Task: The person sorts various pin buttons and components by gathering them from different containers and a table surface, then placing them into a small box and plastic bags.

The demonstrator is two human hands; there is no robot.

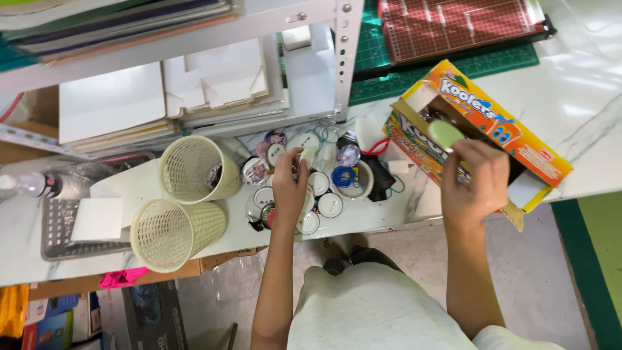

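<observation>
**Loading round badges into the carton, one at a time**

Right hand point(476, 185): fingers pinching a pale green round badge point(446, 134) at its rim, just at the open side of the orange carton point(499, 123) lying on the marble table point(583, 84). Best kept flat and slid in past the flap without scraping. Left hand point(289, 188): fingertips closed on a small badge atop the pile of round badges point(311, 188), beside two cream mesh baskets point(191, 170). Worth lifting by the edge only, clear of the loose cords point(389, 185), so no neighbours drag off the table edge.
</observation>
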